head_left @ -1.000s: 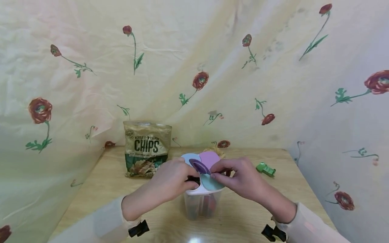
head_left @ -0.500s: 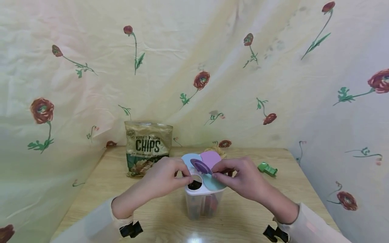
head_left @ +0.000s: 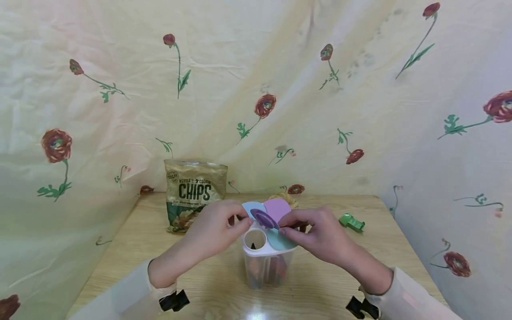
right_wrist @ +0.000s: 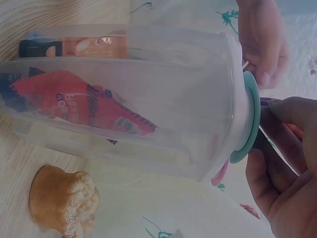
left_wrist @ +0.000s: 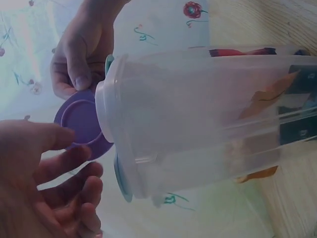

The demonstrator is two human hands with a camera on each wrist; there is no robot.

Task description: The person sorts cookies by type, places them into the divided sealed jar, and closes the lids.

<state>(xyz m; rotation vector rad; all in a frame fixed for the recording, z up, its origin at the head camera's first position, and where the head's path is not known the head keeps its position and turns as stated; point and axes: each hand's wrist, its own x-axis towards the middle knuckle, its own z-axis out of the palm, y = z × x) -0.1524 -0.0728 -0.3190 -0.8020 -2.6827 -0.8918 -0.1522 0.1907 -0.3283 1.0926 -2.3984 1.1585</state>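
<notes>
Both hands up at the lid of a clear container (head_left: 265, 262), standing upright at lower centre of the head view, long axis vertical, snack packets dimly visible through the walls. Left hand (head_left: 218, 231) just left of the lid, fingertips at the raised purple flap (head_left: 264, 218), fingers loosely extended in the left wrist view and nothing plainly gripped; whether actually pinching the flap, cannot tell. Right hand (head_left: 318, 233) just right of the lid, thumb and forefinger pinching the far edge of the same purple flap, above the teal flap (head_left: 278, 241). Round opening (head_left: 254, 239) uncovered beneath the tilted flap, on the left-hand side of the lid, so nearer the left hand. Pale blue flap (head_left: 250, 207) and pink flap (head_left: 276, 207) lying behind. Chips bag (head_left: 195, 194) upright at centre left, well apart; green toy (head_left: 350, 222) to the right; small muffin (right_wrist: 63, 203) just beside the container.
</notes>
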